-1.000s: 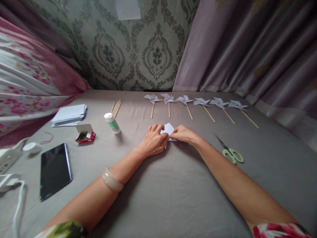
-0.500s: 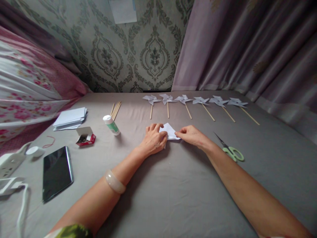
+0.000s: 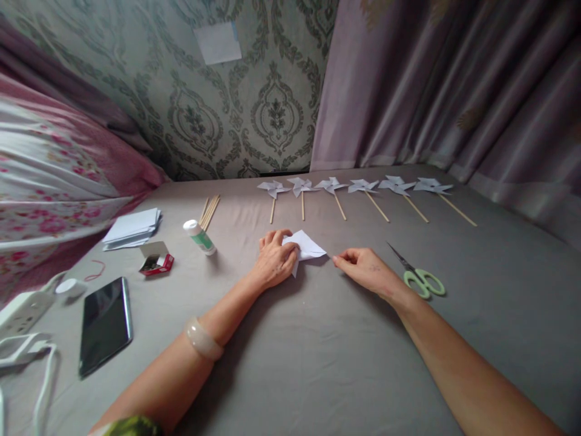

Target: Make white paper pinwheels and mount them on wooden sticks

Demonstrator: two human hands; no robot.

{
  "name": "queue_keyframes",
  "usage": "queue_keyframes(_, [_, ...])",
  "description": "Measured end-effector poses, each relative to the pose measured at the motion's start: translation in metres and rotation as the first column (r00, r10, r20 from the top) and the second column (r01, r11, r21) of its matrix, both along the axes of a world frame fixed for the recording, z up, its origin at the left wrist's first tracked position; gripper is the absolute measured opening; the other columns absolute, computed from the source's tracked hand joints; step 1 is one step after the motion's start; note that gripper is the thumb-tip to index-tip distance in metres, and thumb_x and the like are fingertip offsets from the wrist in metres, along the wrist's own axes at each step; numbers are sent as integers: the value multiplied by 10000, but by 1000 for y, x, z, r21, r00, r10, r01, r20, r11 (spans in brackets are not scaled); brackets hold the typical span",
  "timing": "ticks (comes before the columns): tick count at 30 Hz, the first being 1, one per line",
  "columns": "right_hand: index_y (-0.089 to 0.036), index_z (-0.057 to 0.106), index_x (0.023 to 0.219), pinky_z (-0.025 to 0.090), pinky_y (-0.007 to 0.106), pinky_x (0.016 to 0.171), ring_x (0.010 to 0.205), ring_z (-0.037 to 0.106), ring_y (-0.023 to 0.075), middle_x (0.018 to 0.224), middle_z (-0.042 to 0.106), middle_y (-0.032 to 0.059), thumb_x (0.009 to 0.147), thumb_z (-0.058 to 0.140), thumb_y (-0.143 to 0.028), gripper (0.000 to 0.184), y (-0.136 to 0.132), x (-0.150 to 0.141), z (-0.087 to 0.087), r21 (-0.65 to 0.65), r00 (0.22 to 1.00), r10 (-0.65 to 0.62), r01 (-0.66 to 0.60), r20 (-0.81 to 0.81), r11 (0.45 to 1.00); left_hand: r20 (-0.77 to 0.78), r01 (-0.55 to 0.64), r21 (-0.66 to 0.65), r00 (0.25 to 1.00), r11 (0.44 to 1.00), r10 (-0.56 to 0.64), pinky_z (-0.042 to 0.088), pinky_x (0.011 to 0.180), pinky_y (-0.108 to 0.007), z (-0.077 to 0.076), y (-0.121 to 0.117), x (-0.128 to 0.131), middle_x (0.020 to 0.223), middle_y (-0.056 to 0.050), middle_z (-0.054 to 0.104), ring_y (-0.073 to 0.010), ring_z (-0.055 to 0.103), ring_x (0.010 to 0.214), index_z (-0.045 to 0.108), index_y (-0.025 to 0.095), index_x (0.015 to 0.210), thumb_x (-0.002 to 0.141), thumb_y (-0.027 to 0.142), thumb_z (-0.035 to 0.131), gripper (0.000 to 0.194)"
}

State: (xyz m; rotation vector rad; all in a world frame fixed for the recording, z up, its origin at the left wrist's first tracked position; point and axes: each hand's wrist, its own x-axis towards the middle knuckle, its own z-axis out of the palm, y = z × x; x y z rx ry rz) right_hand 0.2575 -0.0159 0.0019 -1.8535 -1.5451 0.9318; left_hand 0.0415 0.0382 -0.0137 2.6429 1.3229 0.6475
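Note:
A folded piece of white paper lies in the middle of the grey cloth, with a pointed corner toward the right. My left hand is closed on its left side, fingers curled over it and thumb on top. Just off the paper's right corner is my right hand, thumb and forefinger pressed together. Whether anything small is in that pinch cannot be made out. To the right of this hand, green-handled scissors lie with the blades pointing away from me.
Several paper pinwheels on sticks lie in a row behind my hands. At left are a glue stick, wooden sticks, a small red box, stacked white paper, a phone and a power strip.
My right hand has come away from the paper's right corner, moving right and slightly toward me. My left hand stays on the paper. The camera view has tilted up slightly.

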Motion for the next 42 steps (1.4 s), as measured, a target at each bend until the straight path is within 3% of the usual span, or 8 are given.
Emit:
queue_keyframes(8, [-126,682,749,371,242,582,627,557,145,694,667,49,782,551,-360,270,0,2,-2,21,1000,4,-3,-29,1000,30,-38,-27,999,999,39,347,934,-459,4,1,-1,1211,-64,538,-256,406,1119,702,251,969,917,285,409,300])
queue_keyframes(13, [-151,680,872,366,236,562,564,512,120,640,605,-5,784,598,-361,242,-2,-13,-8,193,997,71,-68,-8,979,25,-28,-7,999,1000,28,342,938,-454,2,1,-1,1220,-67,531,-255,402,1124,695,247,986,931,326,393,317])
queue_keyframes(17, [-194,669,1009,391,240,651,679,563,133,775,636,10,791,634,-285,239,-1,-32,-10,306,968,136,-197,212,931,29,-19,6,999,1000,18,342,942,-453,2,0,-2,1223,-74,536,-258,410,1127,684,241,1014,929,342,412,303])
queue_keyframes(21, [-226,684,924,382,251,658,797,611,158,934,669,35,876,544,-283,158,-3,-43,-11,280,886,112,-259,449,924,108,-38,-1,993,999,38,343,958,-436,1,-2,-3,1187,-74,566,-246,439,1109,670,226,1038,937,358,402,315])
queue_keyframes(26, [-221,674,905,378,260,637,840,643,182,964,688,39,906,488,-276,194,-16,-55,-7,244,824,83,-260,561,934,274,-155,-16,950,988,153,356,956,-391,3,-5,-10,1092,-69,612,-214,490,1052,657,209,1028,952,313,367,318])
queue_keyframes(33, [-226,686,900,399,270,632,810,673,209,841,724,49,870,496,-291,203,-26,-84,2,137,891,49,-123,450,983,407,-245,-4,885,969,226,378,915,-373,9,-9,-17,1013,-66,646,-210,522,990,663,185,958,895,240,464,216])
queue_keyframes(42, [-205,710,805,438,270,685,794,684,206,808,740,61,798,563,-303,177,-19,-87,-4,38,974,-30,22,223,999,386,-193,-77,899,978,208,433,785,-320,12,-25,-22,816,-34,696,-171,583,783,670,175,813,832,182,527,145])
